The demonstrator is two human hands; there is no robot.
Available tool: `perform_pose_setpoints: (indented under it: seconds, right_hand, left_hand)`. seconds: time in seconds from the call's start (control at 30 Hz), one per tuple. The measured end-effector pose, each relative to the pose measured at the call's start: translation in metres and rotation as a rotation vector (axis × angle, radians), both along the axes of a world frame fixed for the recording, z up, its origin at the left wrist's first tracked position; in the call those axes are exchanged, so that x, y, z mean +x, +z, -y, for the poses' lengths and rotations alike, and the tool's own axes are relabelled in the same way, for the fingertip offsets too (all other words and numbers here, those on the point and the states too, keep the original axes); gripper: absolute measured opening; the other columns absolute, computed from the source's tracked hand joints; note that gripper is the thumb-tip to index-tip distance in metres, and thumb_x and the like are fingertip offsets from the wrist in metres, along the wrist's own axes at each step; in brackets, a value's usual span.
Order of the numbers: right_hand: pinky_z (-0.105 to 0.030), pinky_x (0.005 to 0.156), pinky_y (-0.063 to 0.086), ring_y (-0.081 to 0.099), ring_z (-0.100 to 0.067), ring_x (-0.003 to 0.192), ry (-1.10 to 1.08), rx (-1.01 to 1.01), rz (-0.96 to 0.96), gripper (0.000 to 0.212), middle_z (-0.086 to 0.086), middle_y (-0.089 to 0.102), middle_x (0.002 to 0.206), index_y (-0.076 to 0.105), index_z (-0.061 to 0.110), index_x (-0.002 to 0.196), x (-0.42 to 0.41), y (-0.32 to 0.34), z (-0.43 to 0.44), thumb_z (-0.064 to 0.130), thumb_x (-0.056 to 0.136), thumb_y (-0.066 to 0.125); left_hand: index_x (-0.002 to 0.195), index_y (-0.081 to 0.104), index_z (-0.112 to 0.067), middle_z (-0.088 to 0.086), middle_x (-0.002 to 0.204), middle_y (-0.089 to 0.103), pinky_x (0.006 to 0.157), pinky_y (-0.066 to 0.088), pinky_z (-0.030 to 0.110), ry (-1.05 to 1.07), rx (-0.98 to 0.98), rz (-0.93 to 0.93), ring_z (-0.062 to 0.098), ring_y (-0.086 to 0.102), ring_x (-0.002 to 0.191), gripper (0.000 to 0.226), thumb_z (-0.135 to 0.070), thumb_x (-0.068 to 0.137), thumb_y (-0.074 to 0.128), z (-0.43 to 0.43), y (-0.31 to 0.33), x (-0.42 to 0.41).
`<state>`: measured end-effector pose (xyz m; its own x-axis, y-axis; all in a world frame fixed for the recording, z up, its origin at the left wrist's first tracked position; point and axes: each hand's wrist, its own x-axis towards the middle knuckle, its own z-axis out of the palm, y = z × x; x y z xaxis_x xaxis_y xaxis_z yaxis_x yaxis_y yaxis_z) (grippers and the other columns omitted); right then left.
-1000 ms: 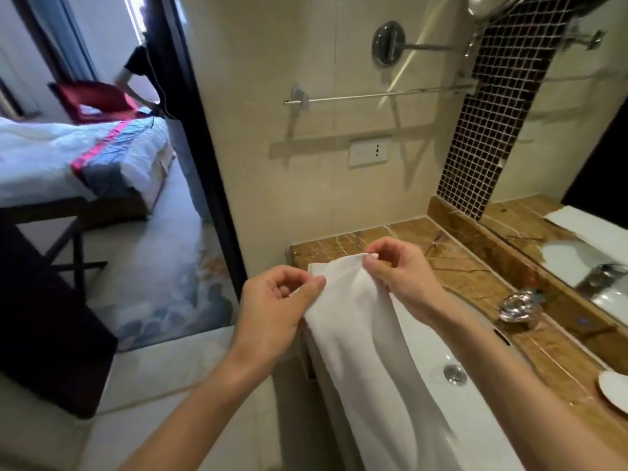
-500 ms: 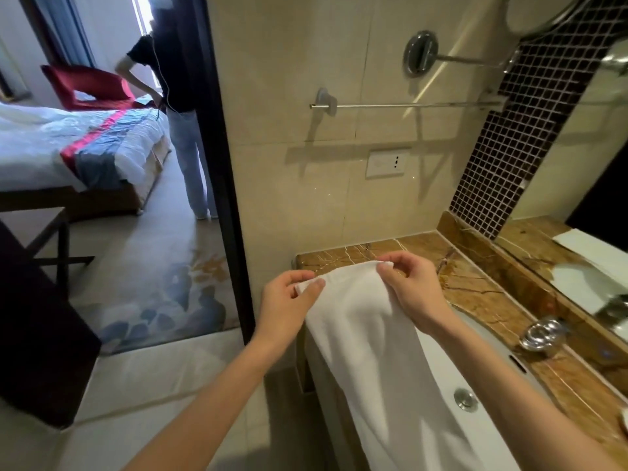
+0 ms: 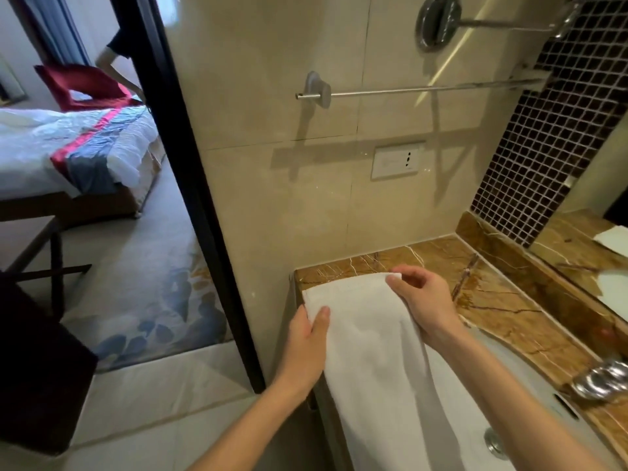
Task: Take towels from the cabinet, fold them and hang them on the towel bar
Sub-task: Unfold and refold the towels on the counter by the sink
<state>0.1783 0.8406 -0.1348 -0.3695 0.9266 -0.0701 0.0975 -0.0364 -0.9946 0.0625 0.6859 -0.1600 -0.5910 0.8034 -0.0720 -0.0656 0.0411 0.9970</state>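
Towel [image 3: 370,351] pinched at its top corners, left hand [image 3: 307,338] and right hand [image 3: 423,302]; the tail could drop into the sink [image 3: 509,396] on lifting

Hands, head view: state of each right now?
Left hand: closed, thumb pinching the near-left edge of the white terry towel.
Right hand: closed, fingers pinching the same towel's far corner.
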Motion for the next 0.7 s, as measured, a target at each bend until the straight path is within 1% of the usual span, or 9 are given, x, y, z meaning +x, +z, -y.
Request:
perform_pose_setpoints:
  seconds: [0.07, 0.1, 0.2, 0.3, 0.37, 0.43, 0.53, 0.63, 0.7]
  right_hand:
    - [-0.029, 0.065, 0.057, 0.067, -0.021, 0.075, 0.002, -0.085, -0.024, 0.011, -0.011, 0.071, 0.089, 0.069, 0.014, 0.091, -0.013, -0.017, -0.016, 0.005, 0.085, 0.070]
    - [-0.031, 0.067, 0.058, 0.067, -0.022, 0.075, 0.002, -0.111, -0.021, 0.010, -0.011, 0.071, 0.089, 0.069, 0.014, 0.090, -0.019, -0.026, -0.024, 0.005, 0.085, 0.070]
    - [-0.042, 0.078, 0.059, 0.069, -0.027, 0.080, -0.003, -0.148, 0.021, 0.010, -0.017, 0.071, 0.093, 0.069, 0.013, 0.093, -0.034, -0.057, -0.045, 0.006, 0.086, 0.069]
    - [-0.047, 0.082, 0.058, 0.068, -0.033, 0.086, -0.016, -0.146, 0.095, 0.008, -0.017, 0.070, 0.094, 0.068, 0.012, 0.092, -0.044, -0.084, -0.059, 0.007, 0.086, 0.068]
    - [-0.048, 0.083, 0.057, 0.067, -0.035, 0.087, -0.034, -0.158, 0.121, 0.007, -0.017, 0.069, 0.093, 0.067, 0.011, 0.090, -0.049, -0.099, -0.067, 0.006, 0.086, 0.068]
    - [-0.041, 0.075, 0.055, 0.062, -0.030, 0.076, -0.060, -0.161, 0.128, 0.007, -0.014, 0.066, 0.082, 0.067, 0.009, 0.091, -0.052, -0.111, -0.073, 0.003, 0.086, 0.067]
    - [-0.029, 0.063, 0.046, 0.054, -0.020, 0.067, -0.106, -0.114, 0.143, 0.007, -0.005, 0.060, 0.069, 0.067, 0.003, 0.090, -0.050, -0.126, -0.081, -0.001, 0.086, 0.064]
    - [-0.023, 0.056, 0.044, 0.053, -0.016, 0.064, -0.127, -0.085, 0.160, 0.008, -0.006, 0.061, 0.070, 0.066, 0.004, 0.093, -0.047, -0.136, -0.091, 0.001, 0.087, 0.061]
    - [-0.020, 0.057, 0.045, 0.055, -0.013, 0.064, -0.143, -0.025, 0.187, 0.008, -0.004, 0.064, 0.073, 0.067, 0.007, 0.091, -0.045, -0.143, -0.099, 0.003, 0.087, 0.061]
  left_hand:
    - [0.117, 0.056, -0.023, -0.008, 0.107, 0.069, 0.065, 0.049, 0.009, 0.049, -0.021, -0.018, -0.005, 0.066, 0.088, 0.022, -0.027, 0.099, 0.043, -0.018, -0.009, -0.009]
    - [0.116, 0.056, -0.022, -0.008, 0.105, 0.068, 0.063, 0.048, 0.007, 0.063, -0.030, -0.028, -0.007, 0.065, 0.085, 0.021, -0.024, 0.099, 0.044, -0.026, -0.013, -0.014]
    - [0.112, 0.055, -0.019, -0.013, 0.098, 0.065, 0.060, 0.046, 0.005, 0.066, -0.069, -0.042, -0.013, 0.063, 0.078, 0.017, -0.017, 0.099, 0.045, -0.046, -0.029, -0.029]
    - [0.116, 0.055, -0.017, -0.010, 0.102, 0.065, 0.061, 0.047, 0.006, 0.052, -0.119, -0.072, -0.012, 0.064, 0.082, 0.020, -0.018, 0.098, 0.047, -0.062, -0.050, -0.043]
    - [0.113, 0.055, -0.018, -0.007, 0.103, 0.065, 0.062, 0.048, 0.008, 0.062, -0.169, -0.081, -0.006, 0.065, 0.083, 0.017, -0.018, 0.098, 0.048, -0.074, -0.066, -0.053]
    - [0.111, 0.056, -0.019, -0.005, 0.104, 0.067, 0.064, 0.049, 0.011, 0.059, -0.220, -0.076, 0.000, 0.065, 0.088, 0.015, -0.018, 0.098, 0.049, -0.088, -0.086, -0.063]
    - [0.112, 0.059, -0.017, 0.001, 0.108, 0.069, 0.073, 0.052, 0.019, 0.022, -0.288, -0.066, 0.011, 0.067, 0.096, 0.017, -0.020, 0.098, 0.050, -0.106, -0.113, -0.072]
    - [0.119, 0.058, -0.014, 0.003, 0.113, 0.068, 0.085, 0.055, 0.032, -0.005, -0.305, -0.032, 0.015, 0.066, 0.102, 0.023, -0.020, 0.098, 0.049, -0.125, -0.133, -0.074]
    - [0.128, 0.054, -0.011, 0.004, 0.121, 0.064, 0.097, 0.050, 0.041, -0.021, -0.344, -0.039, 0.019, 0.062, 0.111, 0.034, -0.026, 0.098, 0.048, -0.136, -0.145, -0.072]
